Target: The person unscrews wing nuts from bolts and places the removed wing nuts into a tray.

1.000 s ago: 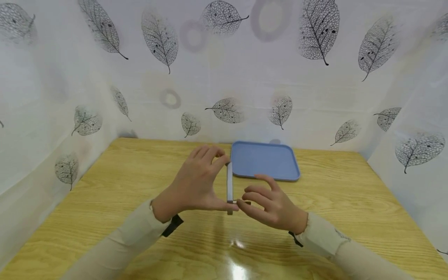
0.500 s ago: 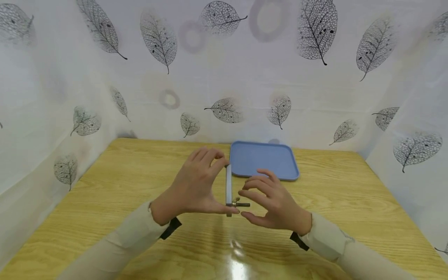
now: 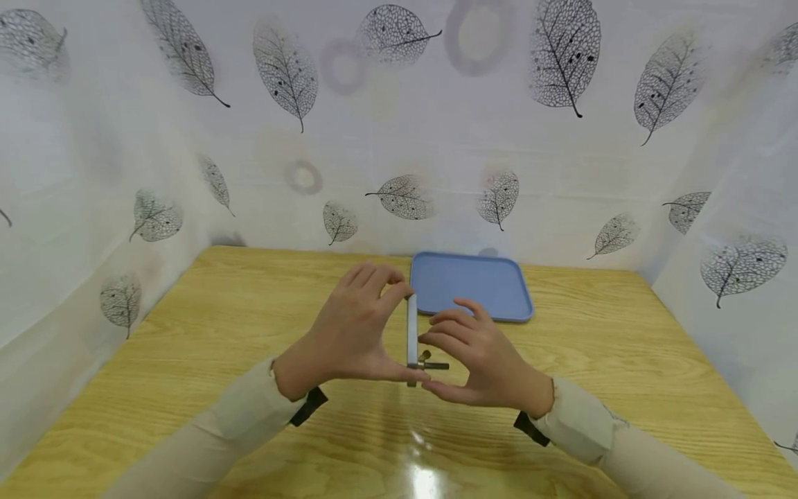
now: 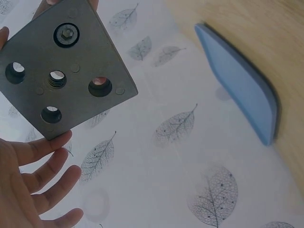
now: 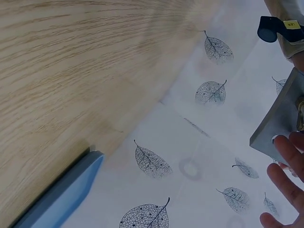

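Note:
My left hand (image 3: 349, 336) holds a thick square metal plate (image 3: 412, 333) upright above the table, fingertips on its upper edge and thumb along its lower end. In the left wrist view the plate has several round holes, and a hex-socket bolt head (image 4: 67, 34) sits in one of them. On the plate's right side the bolt's threaded end (image 3: 439, 366) sticks out, with a small brass wing nut (image 3: 425, 355) on it. My right hand (image 3: 489, 360) is around the bolt, thumb below and fingers above, spread apart and not pinching it. Its fingertips come close to the plate.
A shallow blue tray (image 3: 470, 284) lies at the back of the wood-grain table (image 3: 262, 291), just behind the hands. White cloth with a leaf print (image 3: 405, 197) stands behind the table and on both sides.
A second ago my right thumb and finger pinched at the bolt. They have let go and spread apart, baring the wing nut, and the fingers have since moved slightly left toward the plate.

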The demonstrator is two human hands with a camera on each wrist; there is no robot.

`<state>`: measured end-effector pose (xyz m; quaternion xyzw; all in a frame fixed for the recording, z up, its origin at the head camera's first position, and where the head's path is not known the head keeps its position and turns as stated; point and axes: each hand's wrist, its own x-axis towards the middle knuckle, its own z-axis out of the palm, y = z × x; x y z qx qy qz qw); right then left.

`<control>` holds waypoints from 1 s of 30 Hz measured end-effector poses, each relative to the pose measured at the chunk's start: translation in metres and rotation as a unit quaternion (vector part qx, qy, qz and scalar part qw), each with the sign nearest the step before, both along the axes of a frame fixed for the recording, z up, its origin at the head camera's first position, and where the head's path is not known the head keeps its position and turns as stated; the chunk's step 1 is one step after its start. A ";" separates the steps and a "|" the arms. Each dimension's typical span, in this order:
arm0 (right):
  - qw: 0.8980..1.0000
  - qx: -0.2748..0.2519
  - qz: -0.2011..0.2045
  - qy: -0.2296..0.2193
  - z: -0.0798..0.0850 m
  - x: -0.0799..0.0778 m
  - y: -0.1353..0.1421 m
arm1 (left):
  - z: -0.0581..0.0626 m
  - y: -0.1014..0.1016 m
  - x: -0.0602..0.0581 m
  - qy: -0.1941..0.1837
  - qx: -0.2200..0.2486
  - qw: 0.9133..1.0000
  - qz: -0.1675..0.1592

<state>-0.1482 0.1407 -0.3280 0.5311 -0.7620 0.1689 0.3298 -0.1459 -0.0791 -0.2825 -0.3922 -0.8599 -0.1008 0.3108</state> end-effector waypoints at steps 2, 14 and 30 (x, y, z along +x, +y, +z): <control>1.000 0.007 -0.004 0.004 0.000 0.000 0.001 | 0.000 0.000 0.000 -0.001 0.000 1.000 0.000; 0.995 -0.001 0.005 0.100 -0.007 -0.002 0.002 | -0.003 0.001 0.000 -0.011 -0.003 1.000 0.003; 0.995 0.010 -0.011 0.095 -0.011 -0.004 0.002 | -0.002 0.002 0.000 -0.018 -0.019 0.999 0.020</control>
